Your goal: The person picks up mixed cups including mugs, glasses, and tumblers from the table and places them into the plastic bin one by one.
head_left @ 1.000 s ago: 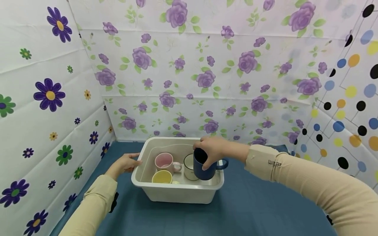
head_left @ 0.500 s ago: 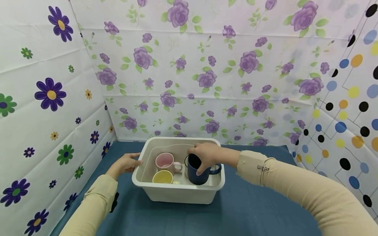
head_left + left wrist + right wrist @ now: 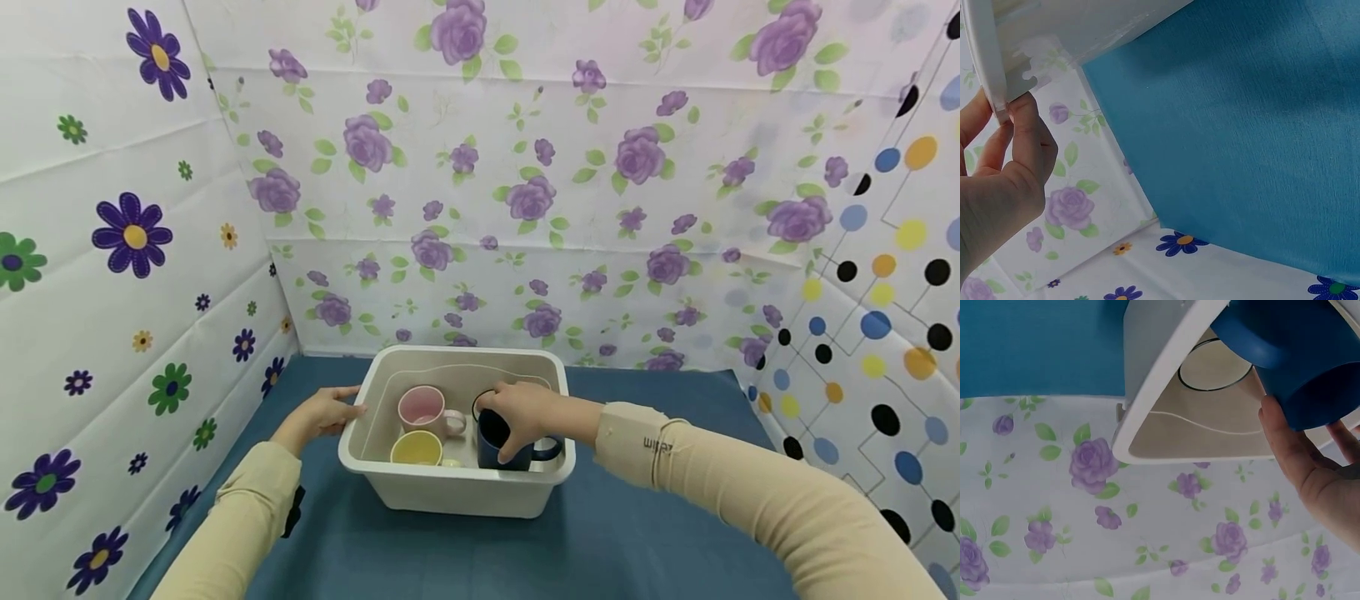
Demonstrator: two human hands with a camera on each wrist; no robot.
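My right hand (image 3: 528, 412) grips a dark blue mug (image 3: 489, 456) by its upper rim, inside the right part of a white plastic bin (image 3: 457, 477). The mug's handle points right, and its base is hidden behind the bin's front wall. Behind it, largely covered in the head view, stands a clear glass with a dark rim (image 3: 1216, 365). A pink mug (image 3: 422, 408) and a yellow mug (image 3: 416, 450) sit in the bin's left half. At the bin's left end, my left hand (image 3: 318, 414) pinches the rim between thumb and fingers.
The bin stands on a blue tabletop covering (image 3: 660, 500), near the back. A rose-patterned cloth (image 3: 525, 200) hangs behind it. Cloth with purple and green flowers (image 3: 135, 237) lines the left side, dotted cloth (image 3: 875, 325) the right.
My right hand has moved left and down with the blue mug, which now sits lower in the bin and covers more of the glass. The left hand stays on the rim.
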